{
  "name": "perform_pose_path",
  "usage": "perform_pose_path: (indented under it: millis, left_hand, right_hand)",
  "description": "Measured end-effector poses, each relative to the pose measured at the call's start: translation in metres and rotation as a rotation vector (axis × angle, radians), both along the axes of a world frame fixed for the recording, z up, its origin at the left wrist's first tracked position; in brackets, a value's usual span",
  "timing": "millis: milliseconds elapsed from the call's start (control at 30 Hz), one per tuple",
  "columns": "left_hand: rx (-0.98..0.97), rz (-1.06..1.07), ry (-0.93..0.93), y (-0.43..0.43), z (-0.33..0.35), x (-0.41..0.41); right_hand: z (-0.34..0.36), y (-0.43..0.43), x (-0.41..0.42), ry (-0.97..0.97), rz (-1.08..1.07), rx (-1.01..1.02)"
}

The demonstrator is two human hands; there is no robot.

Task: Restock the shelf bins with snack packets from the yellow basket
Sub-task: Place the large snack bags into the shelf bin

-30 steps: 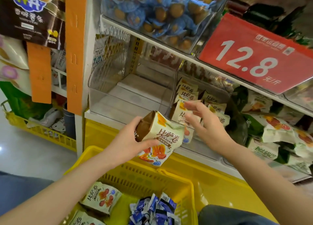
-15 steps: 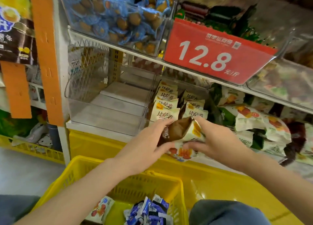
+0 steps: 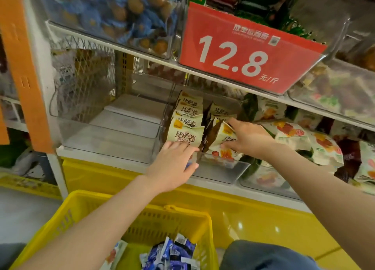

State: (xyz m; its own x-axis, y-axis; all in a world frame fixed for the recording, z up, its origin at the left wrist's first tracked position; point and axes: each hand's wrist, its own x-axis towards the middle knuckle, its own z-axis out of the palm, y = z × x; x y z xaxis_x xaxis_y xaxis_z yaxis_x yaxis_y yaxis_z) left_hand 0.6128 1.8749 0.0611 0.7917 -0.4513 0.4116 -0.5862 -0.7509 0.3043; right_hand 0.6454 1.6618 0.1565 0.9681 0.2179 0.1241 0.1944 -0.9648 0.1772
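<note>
We pinch packet upright in right hand over right row of bin; left hand flat, empty, just left

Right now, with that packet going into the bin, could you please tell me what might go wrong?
The packet in the right hand sits tilted at the front wall of the bin, so it may tip out over it. The left hand lies right by the front row, so a push could knock those upright packets askew.
</note>
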Motion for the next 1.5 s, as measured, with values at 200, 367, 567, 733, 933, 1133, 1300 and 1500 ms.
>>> perform_pose_path:
  millis: [200, 367, 567, 733, 933, 1133, 1300, 1500]
  left_hand:
    - [0.005, -0.017, -0.045, 0.002, -0.005, 0.002]
    - [0.01, -0.011, -0.057, 0.001, -0.007, 0.003]
    - [0.048, -0.034, 0.008, 0.002, 0.001, 0.004]
    - [0.116, -0.037, 0.036, 0.005, 0.013, 0.002]
    - [0.008, 0.015, -0.011, 0.018, 0.015, -0.023]
    - [-0.152, 0.15, 0.162, 0.084, -0.02, -0.081]
    - [-0.226, 0.458, 0.263, 0.158, -0.075, -0.111]
    - [-0.075, 0.758, 0.484, 0.232, -0.145, -0.122]
  right_hand:
    - [-0.02, -0.004, 0.028, 0.084, 0.033, -0.105]
    - [-0.028, 0.003, 0.034, 0.137, 0.122, -0.141]
    - [-0.026, 0.004, 0.014, 0.19, -0.015, 0.051]
    - [-0.039, 0.015, -0.034, -0.163, 0.15, 0.014]
    - [-0.069, 0.036, -0.081, -0.137, 0.199, -0.192]
    - [-0.103, 0.076, -0.115, -0.084, 0.1, 0.099]
    - [-0.151, 0.136, -0.136, 0.065, 0.286, 0.196]
    - [-0.25, 0.194, -0.147, 0.486, 0.278, 0.286]
